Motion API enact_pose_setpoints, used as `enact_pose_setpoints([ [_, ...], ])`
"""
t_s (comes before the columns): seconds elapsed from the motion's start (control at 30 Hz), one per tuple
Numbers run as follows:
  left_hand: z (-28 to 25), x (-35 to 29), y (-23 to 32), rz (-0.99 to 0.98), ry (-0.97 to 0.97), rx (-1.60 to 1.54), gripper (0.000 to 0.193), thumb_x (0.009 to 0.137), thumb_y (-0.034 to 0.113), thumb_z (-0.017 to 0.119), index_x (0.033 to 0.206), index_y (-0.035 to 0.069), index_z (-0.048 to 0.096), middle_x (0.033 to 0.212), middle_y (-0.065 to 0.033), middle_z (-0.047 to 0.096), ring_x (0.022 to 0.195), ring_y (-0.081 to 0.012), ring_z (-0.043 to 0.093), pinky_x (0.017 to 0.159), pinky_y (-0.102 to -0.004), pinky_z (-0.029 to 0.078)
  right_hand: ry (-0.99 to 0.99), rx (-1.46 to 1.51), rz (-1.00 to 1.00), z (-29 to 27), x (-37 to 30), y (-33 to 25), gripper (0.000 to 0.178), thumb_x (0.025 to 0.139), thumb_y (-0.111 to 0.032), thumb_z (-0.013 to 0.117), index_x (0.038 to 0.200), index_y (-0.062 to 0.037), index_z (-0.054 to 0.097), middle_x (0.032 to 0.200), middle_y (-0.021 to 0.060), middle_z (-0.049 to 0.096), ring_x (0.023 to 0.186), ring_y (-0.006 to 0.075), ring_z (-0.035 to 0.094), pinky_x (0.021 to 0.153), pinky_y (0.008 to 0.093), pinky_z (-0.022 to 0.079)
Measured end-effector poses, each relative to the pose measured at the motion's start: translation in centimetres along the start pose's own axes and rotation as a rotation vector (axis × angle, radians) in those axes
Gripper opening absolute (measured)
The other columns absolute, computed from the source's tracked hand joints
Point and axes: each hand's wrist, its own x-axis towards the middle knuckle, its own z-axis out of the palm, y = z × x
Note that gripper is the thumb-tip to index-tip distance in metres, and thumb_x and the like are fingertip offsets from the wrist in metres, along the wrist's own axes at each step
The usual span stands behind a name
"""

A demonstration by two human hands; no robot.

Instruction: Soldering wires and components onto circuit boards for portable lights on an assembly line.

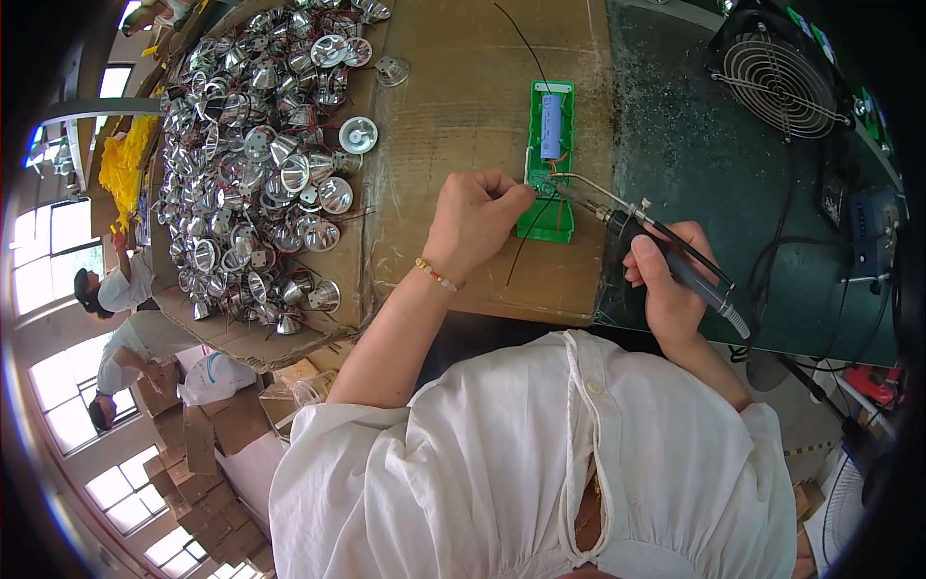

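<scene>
A green plastic housing [565, 228] lies on the cardboard in front of me, holding a blue-purple cylindrical battery cell [551, 127] and a few thin wires. My left hand [470, 218], with a beaded bracelet at the wrist, is pinched closed at the housing's left edge. What its fingertips hold is hidden. My right hand [670, 288] grips a soldering iron [696, 280] fitted with a thin solder-feed tube. Both the iron's tip and the tube's end reach into the housing below the cell, close to my left fingertips. One black wire [518, 253] trails out toward me.
A large heap of shiny reflector cups [256, 159] with wires fills a carton on the left. A fan with a wire guard [777, 85] stands at the far right, near a blue box [876, 230]. Dark scraps litter the green mat [666, 116]. Other people are at the far left.
</scene>
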Motion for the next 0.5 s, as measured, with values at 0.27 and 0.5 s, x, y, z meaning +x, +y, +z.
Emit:
enact_pose_setpoints([
  [0.27,0.1,0.1,0.0,0.014,0.012,-0.009,0.021,0.071,0.015,0.059,0.062,-0.004,0.058,0.05,-0.0029,0.05,0.048,-0.007,0.042,0.044,-0.0249,0.036,0.018,-0.019,-0.037,-0.4,0.1,0.0,0.018,0.079,-0.011,0.066,0.084,0.0009,0.052,0.067,0.007,0.059,0.055,0.0081,0.055,0.049,0.0206,0.045],
  [0.5,0.3,0.2,0.3,0.015,0.026,-0.029,0.022,0.072,0.015,0.06,0.062,-0.004,0.057,0.05,-0.0024,0.05,0.048,-0.007,0.043,0.044,-0.0248,0.035,0.069,0.025,-0.068,-1.7,0.3,-0.1,0.019,0.079,-0.009,0.064,0.087,0.0012,0.05,0.067,0.0081,0.059,0.055,0.0092,0.055,0.05,0.0213,0.045],
])
